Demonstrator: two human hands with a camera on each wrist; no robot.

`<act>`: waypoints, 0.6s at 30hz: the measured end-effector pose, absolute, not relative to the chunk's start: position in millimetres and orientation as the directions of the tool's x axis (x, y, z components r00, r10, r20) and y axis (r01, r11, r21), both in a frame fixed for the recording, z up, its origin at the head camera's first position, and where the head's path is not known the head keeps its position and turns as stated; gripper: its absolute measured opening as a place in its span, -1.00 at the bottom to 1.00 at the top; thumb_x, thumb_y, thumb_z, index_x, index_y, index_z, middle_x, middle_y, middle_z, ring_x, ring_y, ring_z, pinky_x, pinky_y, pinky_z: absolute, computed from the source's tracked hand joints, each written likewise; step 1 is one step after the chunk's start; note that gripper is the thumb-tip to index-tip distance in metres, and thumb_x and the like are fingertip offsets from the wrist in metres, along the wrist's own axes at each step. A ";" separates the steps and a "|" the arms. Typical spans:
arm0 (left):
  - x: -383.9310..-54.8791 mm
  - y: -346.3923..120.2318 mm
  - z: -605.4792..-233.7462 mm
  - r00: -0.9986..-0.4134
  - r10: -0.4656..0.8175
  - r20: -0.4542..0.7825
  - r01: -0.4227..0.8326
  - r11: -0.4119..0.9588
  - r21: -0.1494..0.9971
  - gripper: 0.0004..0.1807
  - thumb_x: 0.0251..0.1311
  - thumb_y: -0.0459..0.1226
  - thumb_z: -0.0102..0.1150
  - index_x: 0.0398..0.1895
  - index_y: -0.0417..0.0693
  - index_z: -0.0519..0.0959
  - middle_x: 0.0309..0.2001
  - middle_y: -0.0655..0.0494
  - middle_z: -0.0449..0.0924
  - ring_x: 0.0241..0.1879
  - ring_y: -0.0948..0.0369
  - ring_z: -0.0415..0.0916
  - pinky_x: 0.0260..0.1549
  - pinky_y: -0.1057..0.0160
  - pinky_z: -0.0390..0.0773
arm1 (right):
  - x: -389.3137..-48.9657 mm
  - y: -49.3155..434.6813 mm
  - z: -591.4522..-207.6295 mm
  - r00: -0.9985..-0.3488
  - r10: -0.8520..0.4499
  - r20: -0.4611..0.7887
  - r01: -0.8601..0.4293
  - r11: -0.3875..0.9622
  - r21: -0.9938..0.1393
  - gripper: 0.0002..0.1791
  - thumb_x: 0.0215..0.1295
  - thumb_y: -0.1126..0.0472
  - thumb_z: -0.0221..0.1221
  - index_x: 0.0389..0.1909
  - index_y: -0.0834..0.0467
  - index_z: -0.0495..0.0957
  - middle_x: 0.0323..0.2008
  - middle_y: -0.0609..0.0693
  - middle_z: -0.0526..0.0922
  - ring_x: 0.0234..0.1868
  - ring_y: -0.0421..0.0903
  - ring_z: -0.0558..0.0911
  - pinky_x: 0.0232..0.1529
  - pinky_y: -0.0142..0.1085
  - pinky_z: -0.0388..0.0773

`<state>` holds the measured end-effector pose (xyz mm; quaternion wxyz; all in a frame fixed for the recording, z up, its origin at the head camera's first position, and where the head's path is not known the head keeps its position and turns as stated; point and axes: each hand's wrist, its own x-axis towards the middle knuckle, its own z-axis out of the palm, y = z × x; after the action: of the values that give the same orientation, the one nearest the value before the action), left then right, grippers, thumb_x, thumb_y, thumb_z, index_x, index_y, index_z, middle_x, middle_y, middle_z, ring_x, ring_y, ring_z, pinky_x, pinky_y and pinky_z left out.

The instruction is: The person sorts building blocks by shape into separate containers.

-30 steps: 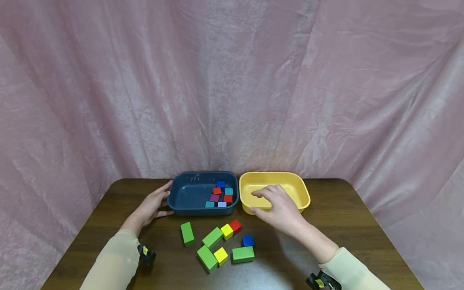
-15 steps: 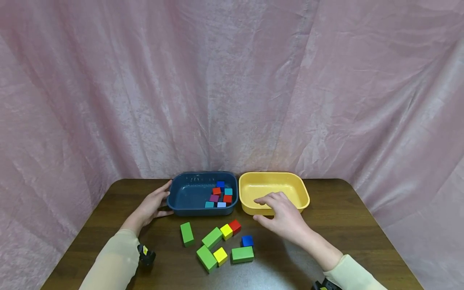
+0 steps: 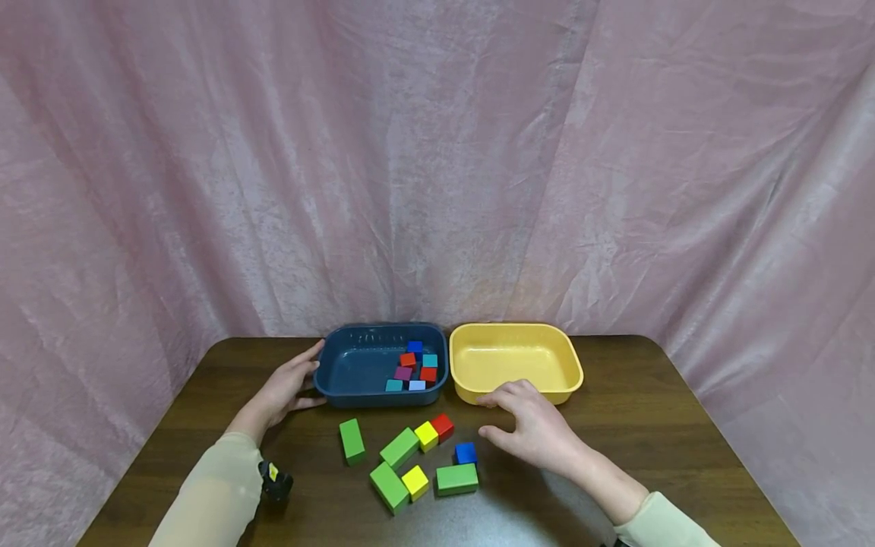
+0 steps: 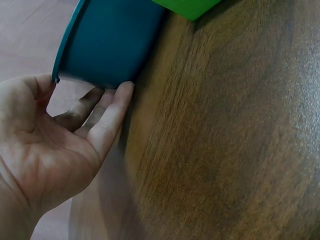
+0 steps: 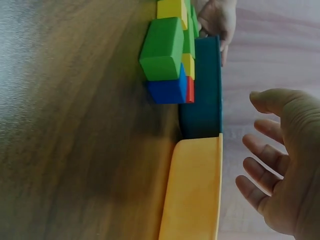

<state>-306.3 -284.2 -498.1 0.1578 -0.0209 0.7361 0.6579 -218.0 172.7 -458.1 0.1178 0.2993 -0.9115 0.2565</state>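
My left hand (image 3: 283, 390) rests its fingertips against the left end of a dark blue tray (image 3: 362, 399), fingers spread and fairly straight; the left wrist view shows them touching the tray's end wall (image 4: 112, 50). Over the table, by the front of the yellow tray (image 3: 577, 365), hovers my right hand (image 3: 536, 429), fingers loosely bent and holding nothing. Left of it lie a blue cube (image 3: 465, 453) and a green block (image 3: 456, 479). A red cube (image 3: 442, 427) touches a yellow cube (image 3: 426, 435). Another yellow cube (image 3: 415, 483) sits beside a tilted green block (image 3: 389, 488).
Several small cubes, among them a purple one (image 3: 403, 373), lie in the blue tray's right half. Two more green blocks, one standing apart (image 3: 352, 441), are on the brown wooden table (image 3: 649, 448). The trays stand side by side before a pink curtain (image 3: 437, 190).
My right hand has drawn back from over the yellow tray toward the table's front, near the blue cube, still holding nothing. My left hand stays at the blue tray.
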 end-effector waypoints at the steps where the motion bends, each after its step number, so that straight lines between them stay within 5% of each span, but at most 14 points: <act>1: -306.2 -284.4 -498.2 -0.950 0.178 -0.259 -0.237 0.135 0.962 -0.38 0.65 -0.16 -0.28 0.67 0.37 -0.06 0.62 -0.17 -0.12 0.38 -0.18 0.30 0.07 -0.15 0.60 | -217.7 172.8 -459.8 -0.792 -0.495 0.356 -0.608 0.687 -0.398 -0.61 0.16 0.00 0.48 0.03 -0.08 0.71 -0.11 -0.25 0.65 0.03 -0.19 0.51 0.05 -0.16 0.54; 18: -307.5 -284.1 -497.9 -0.947 0.179 -0.267 -0.246 0.131 0.960 -0.38 0.65 -0.16 -0.27 0.67 0.39 -0.06 0.63 -0.15 -0.16 0.41 -0.22 0.25 0.09 -0.16 0.58 | -215.0 171.1 -491.7 -0.751 -0.632 0.192 -0.645 0.640 -0.417 -0.61 0.18 0.11 0.42 0.06 0.01 0.72 -0.09 -0.19 0.66 -0.01 -0.19 0.48 0.02 -0.20 0.52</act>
<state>-307.5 -284.1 -497.9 0.1612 -0.0228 0.7345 0.6588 -215.0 171.1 -491.7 0.0141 0.3527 -0.9054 0.2360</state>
